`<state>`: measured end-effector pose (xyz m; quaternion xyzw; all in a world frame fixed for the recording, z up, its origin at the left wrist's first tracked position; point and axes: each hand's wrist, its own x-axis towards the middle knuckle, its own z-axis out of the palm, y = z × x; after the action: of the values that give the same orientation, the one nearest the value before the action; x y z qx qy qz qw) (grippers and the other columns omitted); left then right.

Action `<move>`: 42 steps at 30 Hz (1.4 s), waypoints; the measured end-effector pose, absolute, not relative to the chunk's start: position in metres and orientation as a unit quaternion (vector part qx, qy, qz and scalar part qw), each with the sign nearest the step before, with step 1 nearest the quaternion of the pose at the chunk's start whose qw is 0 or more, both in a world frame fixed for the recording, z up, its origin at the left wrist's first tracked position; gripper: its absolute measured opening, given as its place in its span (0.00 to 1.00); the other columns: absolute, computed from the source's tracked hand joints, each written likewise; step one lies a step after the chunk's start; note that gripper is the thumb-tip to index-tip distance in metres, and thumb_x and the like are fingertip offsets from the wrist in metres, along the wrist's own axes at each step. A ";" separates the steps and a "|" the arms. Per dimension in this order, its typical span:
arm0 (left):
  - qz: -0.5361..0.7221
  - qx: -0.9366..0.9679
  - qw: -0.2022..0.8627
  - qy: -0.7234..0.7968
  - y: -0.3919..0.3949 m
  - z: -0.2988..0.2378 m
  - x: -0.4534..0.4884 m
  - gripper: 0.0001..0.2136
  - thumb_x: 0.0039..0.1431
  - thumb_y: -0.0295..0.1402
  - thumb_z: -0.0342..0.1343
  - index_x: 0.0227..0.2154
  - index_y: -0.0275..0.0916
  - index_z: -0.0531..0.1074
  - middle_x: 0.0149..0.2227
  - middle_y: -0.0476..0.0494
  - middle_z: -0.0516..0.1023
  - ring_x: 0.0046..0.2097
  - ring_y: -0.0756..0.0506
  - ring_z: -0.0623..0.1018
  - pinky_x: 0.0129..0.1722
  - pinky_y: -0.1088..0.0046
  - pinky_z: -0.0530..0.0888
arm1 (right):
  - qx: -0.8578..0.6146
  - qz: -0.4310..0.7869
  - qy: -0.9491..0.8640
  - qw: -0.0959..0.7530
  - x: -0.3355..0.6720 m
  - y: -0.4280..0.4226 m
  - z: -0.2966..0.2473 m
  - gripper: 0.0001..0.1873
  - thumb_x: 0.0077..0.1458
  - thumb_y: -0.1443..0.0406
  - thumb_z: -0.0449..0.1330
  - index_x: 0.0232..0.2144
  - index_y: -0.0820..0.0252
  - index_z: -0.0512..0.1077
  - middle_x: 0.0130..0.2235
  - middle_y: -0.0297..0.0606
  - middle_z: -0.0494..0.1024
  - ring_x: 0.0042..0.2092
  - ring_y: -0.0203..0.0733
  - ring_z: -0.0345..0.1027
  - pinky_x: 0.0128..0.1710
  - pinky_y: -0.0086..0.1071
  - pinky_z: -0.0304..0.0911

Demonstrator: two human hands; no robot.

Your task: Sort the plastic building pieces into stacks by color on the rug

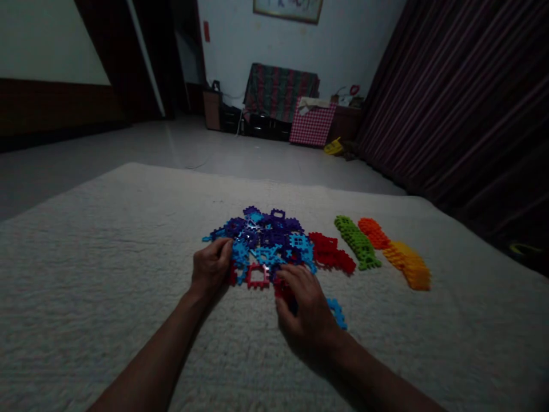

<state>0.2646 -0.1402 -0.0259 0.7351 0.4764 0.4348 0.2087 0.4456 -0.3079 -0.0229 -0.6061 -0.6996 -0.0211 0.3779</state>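
A mixed pile of dark blue, light blue and red plastic interlocking tiles [274,237] with notched edges lies on the pale quilted mat. My left hand [211,264] is closed at the pile's left edge, fingers curled beside light blue tiles; what is between the fingertips is hidden. At the pile's near right side, my right hand [305,300] curls round red interlocking tiles [283,290], partly covered by the fingers. A red square frame tile [258,276] lies between my hands. One light blue tile [337,312] shows beside my right hand.
Right of the pile lie a red group of tiles [330,253], a green row [357,241], an orange row [373,232] and a yellow row [407,264]. The mat [107,229] spreads over a grey floor, with a dark curtain [454,97] on the right.
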 end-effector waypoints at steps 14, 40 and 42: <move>0.448 0.733 0.215 0.465 -0.141 -0.025 0.267 0.14 0.62 0.39 0.50 0.33 0.40 0.79 0.29 0.47 0.82 0.32 0.47 0.80 0.33 0.75 0.70 | -0.631 0.007 -0.720 0.289 0.450 -0.311 -0.007 0.25 0.49 0.67 0.62 0.52 0.57 0.69 0.53 0.45 0.74 0.54 0.54 0.65 0.58 0.52 0.55; 0.471 0.724 0.195 0.465 -0.137 -0.033 0.265 0.14 0.59 0.42 0.52 0.32 0.41 0.80 0.30 0.49 0.82 0.32 0.46 0.80 0.35 0.75 0.72 | -0.609 -0.120 -0.697 0.360 0.510 -0.290 -0.019 0.18 0.54 0.71 0.54 0.48 0.60 0.70 0.46 0.46 0.77 0.50 0.48 0.70 0.50 0.43 0.67; 0.484 0.717 0.188 0.465 -0.137 -0.033 0.265 0.14 0.59 0.41 0.52 0.32 0.40 0.80 0.32 0.48 0.83 0.34 0.46 0.80 0.37 0.74 0.73 | -0.616 -0.093 -0.704 0.342 0.501 -0.291 -0.022 0.18 0.57 0.67 0.56 0.50 0.60 0.70 0.50 0.48 0.76 0.52 0.51 0.70 0.52 0.45 0.67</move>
<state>0.2652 -0.1370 -0.0326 0.7171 0.4653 0.4836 0.1884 0.5008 -0.2914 -0.0220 -0.6158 -0.7035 -0.0930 0.3423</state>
